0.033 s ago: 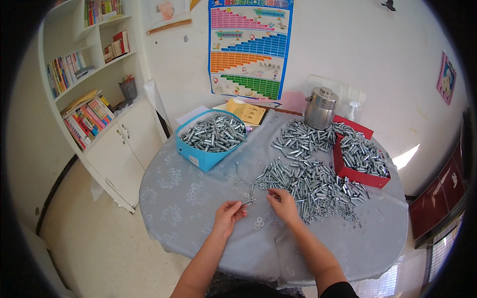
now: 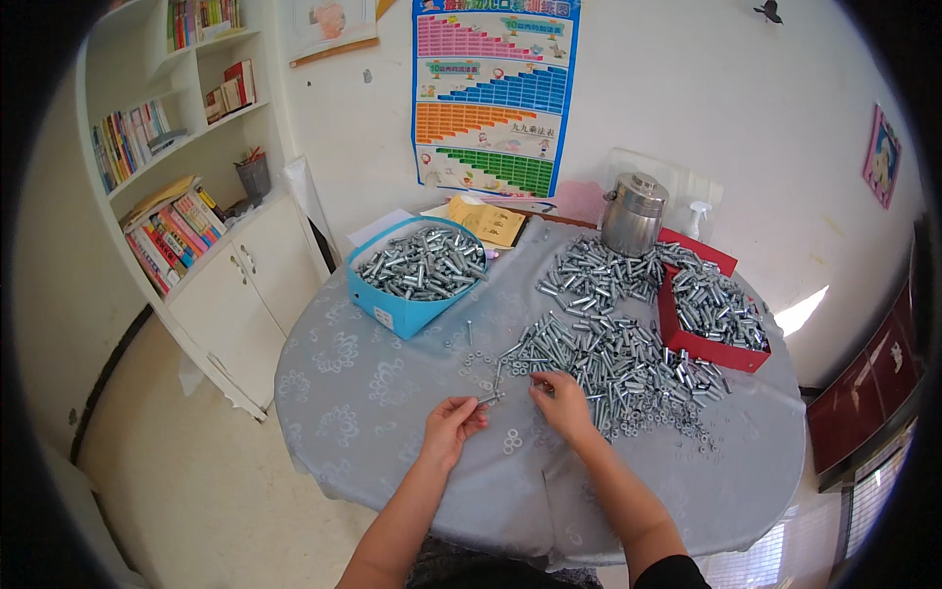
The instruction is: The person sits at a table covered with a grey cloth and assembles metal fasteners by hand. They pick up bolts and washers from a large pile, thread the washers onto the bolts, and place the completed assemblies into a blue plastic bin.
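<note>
My left hand (image 2: 451, 427) pinches a silver bolt (image 2: 490, 398) between thumb and fingers, its shaft pointing right. Just to the right, my right hand (image 2: 563, 404) is closed at the fingertips beside the near left edge of a loose heap of bolts (image 2: 579, 358). Whatever those fingertips hold, if anything, is too small to make out. Several washers or nuts (image 2: 481, 378) lie scattered beyond the left hand. A small group of rings (image 2: 512, 441) sits on the cloth between my forearms. One single bolt (image 2: 469, 332) lies apart, farther off.
A blue box (image 2: 412, 316) full of metal fasteners stands at the far left of the cloth-covered table (image 2: 334, 432). At the right is a red box (image 2: 721, 351), also filled. A steel canister (image 2: 633, 216) stands behind the heap. Small nuts (image 2: 648, 417) spread along its near edge.
My right hand has shifted very slightly. The left hand and the bolt in it look the same.
</note>
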Motion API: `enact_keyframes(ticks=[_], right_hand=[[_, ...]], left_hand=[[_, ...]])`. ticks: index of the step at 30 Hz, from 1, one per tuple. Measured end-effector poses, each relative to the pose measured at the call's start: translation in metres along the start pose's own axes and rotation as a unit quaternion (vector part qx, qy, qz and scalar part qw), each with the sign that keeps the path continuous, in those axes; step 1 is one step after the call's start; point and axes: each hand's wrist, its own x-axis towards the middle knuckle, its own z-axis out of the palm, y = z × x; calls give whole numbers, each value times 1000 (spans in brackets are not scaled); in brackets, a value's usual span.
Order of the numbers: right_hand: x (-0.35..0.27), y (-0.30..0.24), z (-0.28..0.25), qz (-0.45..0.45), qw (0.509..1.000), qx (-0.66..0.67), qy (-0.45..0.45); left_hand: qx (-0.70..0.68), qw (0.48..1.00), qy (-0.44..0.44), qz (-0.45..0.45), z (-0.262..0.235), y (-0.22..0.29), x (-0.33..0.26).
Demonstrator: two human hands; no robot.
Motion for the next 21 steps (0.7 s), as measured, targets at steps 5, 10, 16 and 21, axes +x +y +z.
enact_keyframes(ticks=[5, 10, 16, 21], right_hand=[[30, 14, 12, -103, 972, -212, 29], [41, 6, 20, -97, 963, -251, 15], [36, 13, 23, -167, 947, -275, -24], [35, 11, 23, -166, 958, -231, -23]], left_hand=[[-11, 1000, -3, -1, 3, 1, 1], [-21, 1000, -5, 0, -2, 0, 2], [-20, 1000, -9, -4, 2, 0, 0], [-25, 1000, -11, -5, -1, 0, 2]])
